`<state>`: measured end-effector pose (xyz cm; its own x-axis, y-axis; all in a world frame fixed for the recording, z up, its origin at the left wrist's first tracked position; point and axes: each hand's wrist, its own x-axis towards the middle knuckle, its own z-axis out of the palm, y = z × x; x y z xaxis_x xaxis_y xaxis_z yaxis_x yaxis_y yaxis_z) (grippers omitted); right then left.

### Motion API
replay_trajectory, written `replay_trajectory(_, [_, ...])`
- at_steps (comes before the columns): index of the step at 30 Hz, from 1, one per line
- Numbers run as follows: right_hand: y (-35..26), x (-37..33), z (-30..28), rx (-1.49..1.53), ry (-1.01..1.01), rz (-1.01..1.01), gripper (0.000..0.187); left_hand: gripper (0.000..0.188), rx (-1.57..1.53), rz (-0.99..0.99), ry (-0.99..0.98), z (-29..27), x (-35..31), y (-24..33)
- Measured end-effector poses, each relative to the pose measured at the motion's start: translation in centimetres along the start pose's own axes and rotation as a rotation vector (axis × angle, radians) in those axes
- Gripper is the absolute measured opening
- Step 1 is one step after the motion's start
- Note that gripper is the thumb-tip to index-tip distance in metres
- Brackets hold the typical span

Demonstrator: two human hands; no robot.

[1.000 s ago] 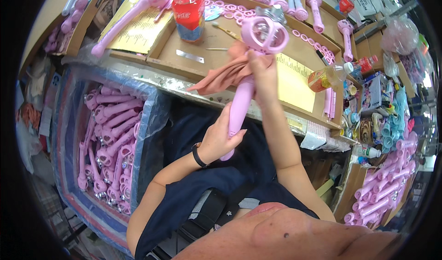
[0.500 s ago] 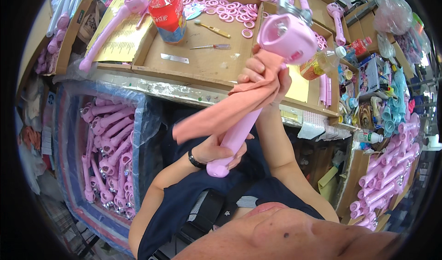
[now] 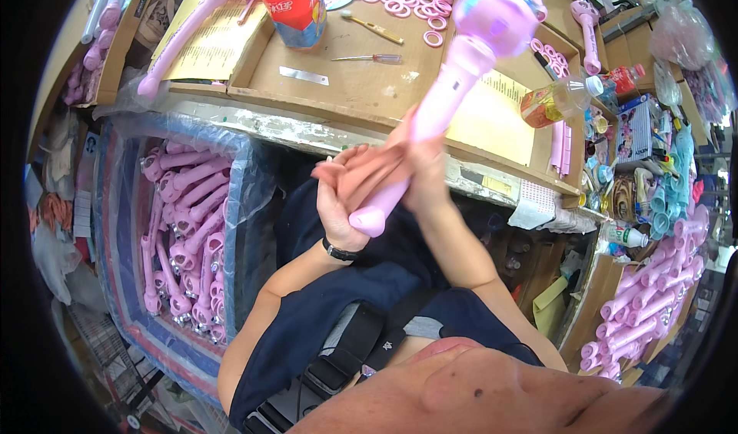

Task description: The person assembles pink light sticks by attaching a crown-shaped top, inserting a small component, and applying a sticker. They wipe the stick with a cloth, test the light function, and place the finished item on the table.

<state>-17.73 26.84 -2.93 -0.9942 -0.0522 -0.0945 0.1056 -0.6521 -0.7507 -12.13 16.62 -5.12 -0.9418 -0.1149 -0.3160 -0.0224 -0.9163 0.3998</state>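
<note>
A pink toy wand point(image 3: 450, 96) with a round, partly clear head slants up from my lap over the workbench edge. An orange-pink cloth point(image 3: 377, 174) is bunched around the lower part of its handle. My right hand point(image 3: 427, 171), smeared by motion, is wrapped around the cloth and handle. Lower down, my left hand point(image 3: 340, 207) cups the cloth against the handle near its rounded bottom end, fingers curved around the cloth's left side. The cloth hides part of the handle and some fingers.
A plastic-lined bin point(image 3: 244, 203) at left holds several pink wands. More wands point(image 3: 642, 303) are stacked at right. The cardboard tray point(image 3: 338, 88) holds pink rings point(image 3: 396, 5), a toothbrush point(image 3: 372, 28) and a screwdriver point(image 3: 369, 59). A bottle of yellow liquid point(image 3: 557, 102) lies at right.
The cloth has gone from the wand's head end down to the lower handle, with my right hand. The wand has turned over, and my left hand has shifted from bare handle to cloth.
</note>
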Motion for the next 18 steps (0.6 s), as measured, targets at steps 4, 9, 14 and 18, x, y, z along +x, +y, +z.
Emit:
replay_trajectory(4, [2.4, -3.9, 0.0, -0.052, -0.196, 0.161, 0.054, 0.042, 0.217, 0.242, -0.180, -0.7, -0.2, -0.7])
replay_trajectory(9, [-0.3, -4.5, -1.9, -0.413, -0.352, 0.264, 0.054, 0.058, 0.396, 0.190, -0.206, 0.5, 1.1, 2.2])
replay_trajectory(14, [-3.1, -4.2, -3.0, -0.609, -0.671, 0.559, 0.064, 0.077, 0.243, 0.153, -0.401, 3.6, 5.3, 7.9])
replay_trajectory(18, [-3.8, -4.8, -4.8, -0.458, -0.571, 0.707, 0.067, 0.066, 0.130, 0.180, -0.178, 4.4, 6.1, 7.8])
